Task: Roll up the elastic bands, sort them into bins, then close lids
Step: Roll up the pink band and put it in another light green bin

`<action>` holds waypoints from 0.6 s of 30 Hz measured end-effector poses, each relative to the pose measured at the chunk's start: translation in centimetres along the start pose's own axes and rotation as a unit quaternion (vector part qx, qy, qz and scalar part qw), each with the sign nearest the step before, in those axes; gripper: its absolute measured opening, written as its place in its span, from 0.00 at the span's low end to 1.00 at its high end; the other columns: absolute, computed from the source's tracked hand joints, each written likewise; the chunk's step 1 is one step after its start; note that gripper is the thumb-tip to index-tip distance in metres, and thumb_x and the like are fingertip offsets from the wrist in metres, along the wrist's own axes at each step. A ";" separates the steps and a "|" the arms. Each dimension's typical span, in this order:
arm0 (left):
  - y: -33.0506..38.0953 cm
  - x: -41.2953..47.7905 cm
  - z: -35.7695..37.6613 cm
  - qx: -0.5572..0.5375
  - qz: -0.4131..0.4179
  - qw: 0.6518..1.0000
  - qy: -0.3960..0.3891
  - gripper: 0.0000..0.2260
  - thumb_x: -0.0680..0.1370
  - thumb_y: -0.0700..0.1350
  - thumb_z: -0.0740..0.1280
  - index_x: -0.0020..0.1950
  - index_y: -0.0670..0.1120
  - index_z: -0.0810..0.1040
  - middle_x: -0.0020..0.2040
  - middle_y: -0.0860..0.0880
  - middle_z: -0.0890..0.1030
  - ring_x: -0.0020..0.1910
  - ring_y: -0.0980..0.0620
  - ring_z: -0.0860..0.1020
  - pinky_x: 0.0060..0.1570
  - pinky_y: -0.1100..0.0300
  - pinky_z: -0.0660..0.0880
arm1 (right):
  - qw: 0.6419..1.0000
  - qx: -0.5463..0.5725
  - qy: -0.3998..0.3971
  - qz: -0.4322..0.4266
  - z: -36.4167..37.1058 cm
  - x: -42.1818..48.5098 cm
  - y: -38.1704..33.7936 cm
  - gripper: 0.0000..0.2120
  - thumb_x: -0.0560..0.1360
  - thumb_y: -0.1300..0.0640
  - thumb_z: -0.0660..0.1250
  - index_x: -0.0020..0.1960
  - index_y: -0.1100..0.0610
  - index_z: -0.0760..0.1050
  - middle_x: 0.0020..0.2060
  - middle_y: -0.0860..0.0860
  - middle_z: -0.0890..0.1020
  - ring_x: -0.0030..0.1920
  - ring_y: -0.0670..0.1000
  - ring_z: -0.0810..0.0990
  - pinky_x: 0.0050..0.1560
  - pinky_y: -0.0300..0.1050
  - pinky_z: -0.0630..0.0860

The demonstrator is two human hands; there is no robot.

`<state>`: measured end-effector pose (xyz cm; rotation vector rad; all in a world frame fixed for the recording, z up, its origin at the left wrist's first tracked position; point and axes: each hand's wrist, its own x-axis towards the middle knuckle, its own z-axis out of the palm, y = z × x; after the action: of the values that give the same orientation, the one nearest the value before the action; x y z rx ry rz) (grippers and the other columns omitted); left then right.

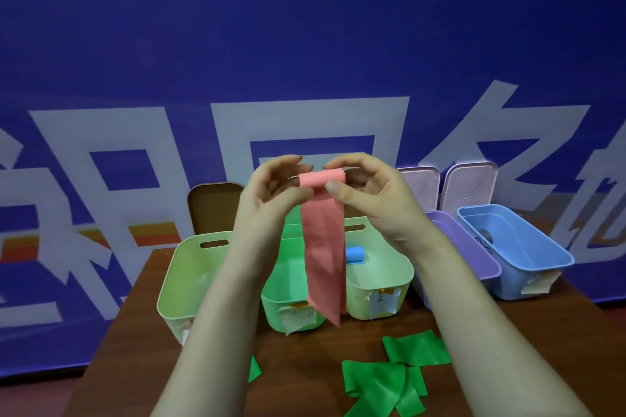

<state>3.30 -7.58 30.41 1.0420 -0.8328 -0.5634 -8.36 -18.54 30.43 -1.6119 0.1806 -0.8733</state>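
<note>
Hanging above the bench (305, 366), the pink band (323, 247) looks thin, soft and stretchy, so it is probably best held at its top edge. There the left hand (271, 193) and right hand (369, 196) pinch the started roll. Count: one pink band, one blue roll (354, 254) in a bin, five open bins (169, 281), and about three loose green bands (382, 379).

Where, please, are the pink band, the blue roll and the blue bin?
pink band (323, 247), head view, middle of the hanging strip
blue roll (354, 254), head view, its curved side
blue bin (542, 244), head view, its inner wall
</note>
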 end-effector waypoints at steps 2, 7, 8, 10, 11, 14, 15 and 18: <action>0.3 -0.1 -0.4 0.024 -0.019 0.999 0.018 0.10 0.73 0.41 0.71 0.54 0.46 0.79 0.50 0.47 0.82 0.56 0.46 0.80 0.54 0.53 0.77 | 1.000 -0.002 -0.007 -0.010 0.6 0.0 0.0 0.11 0.73 0.69 0.67 0.52 0.58 0.76 0.44 0.53 0.82 0.46 0.49 0.82 0.50 0.43 0.79; 0.4 -0.6 -1.4 0.122 -0.015 0.992 0.036 0.13 0.75 0.56 0.67 0.49 0.48 0.82 0.48 0.47 0.84 0.53 0.46 0.81 0.58 0.46 0.76 | 0.999 -0.009 -0.019 -0.030 2.1 0.2 -0.2 0.14 0.71 0.73 0.68 0.48 0.56 0.78 0.41 0.47 0.84 0.46 0.45 0.82 0.48 0.37 0.78; 0.5 -0.6 -1.6 0.125 -0.012 0.992 0.035 0.14 0.76 0.57 0.66 0.48 0.48 0.83 0.48 0.45 0.84 0.53 0.45 0.81 0.58 0.44 0.76 | 0.999 -0.010 -0.019 -0.033 2.3 0.2 -0.2 0.14 0.71 0.74 0.68 0.48 0.57 0.78 0.41 0.46 0.84 0.46 0.45 0.82 0.48 0.37 0.77; 0.5 -0.7 -2.1 0.132 -0.007 0.990 0.039 0.14 0.76 0.57 0.66 0.48 0.47 0.83 0.48 0.43 0.83 0.51 0.46 0.81 0.56 0.44 0.75 | 0.999 -0.009 -0.018 -0.037 2.8 0.4 -0.1 0.14 0.70 0.75 0.67 0.48 0.58 0.78 0.41 0.45 0.84 0.46 0.45 0.82 0.49 0.36 0.77; 0.5 -0.8 -2.3 0.134 -0.005 0.990 0.043 0.13 0.76 0.55 0.66 0.48 0.47 0.83 0.47 0.42 0.83 0.49 0.48 0.81 0.55 0.45 0.76 | 0.999 -0.006 -0.016 -0.038 3.1 0.4 0.0 0.14 0.70 0.76 0.67 0.48 0.59 0.77 0.40 0.45 0.84 0.47 0.45 0.82 0.49 0.36 0.77; 0.6 -0.9 -2.8 0.133 -0.004 0.990 0.040 0.11 0.76 0.50 0.67 0.50 0.43 0.82 0.48 0.42 0.83 0.46 0.51 0.81 0.53 0.49 0.77 | 0.999 0.009 -0.012 -0.042 3.6 0.3 0.4 0.14 0.69 0.78 0.66 0.46 0.60 0.77 0.40 0.46 0.84 0.47 0.45 0.82 0.50 0.37 0.77; 0.6 -0.9 -2.9 0.133 -0.003 0.990 0.035 0.11 0.76 0.48 0.67 0.51 0.42 0.82 0.48 0.42 0.84 0.47 0.50 0.81 0.52 0.51 0.78 | 0.999 0.014 -0.010 -0.043 3.7 0.3 0.5 0.14 0.69 0.78 0.65 0.46 0.60 0.77 0.40 0.46 0.84 0.47 0.46 0.82 0.50 0.38 0.77; 0.4 -1.0 -3.4 0.134 0.001 0.991 0.028 0.10 0.76 0.47 0.68 0.52 0.42 0.82 0.48 0.42 0.84 0.46 0.50 0.81 0.48 0.58 0.78 | 0.999 0.022 -0.003 -0.041 4.2 0.0 0.7 0.15 0.69 0.78 0.65 0.45 0.60 0.78 0.41 0.47 0.84 0.47 0.47 0.82 0.50 0.39 0.78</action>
<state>5.48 -4.91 29.56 1.2958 -0.8746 -0.4252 -5.52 -15.48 29.84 -1.5893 0.0912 -0.9299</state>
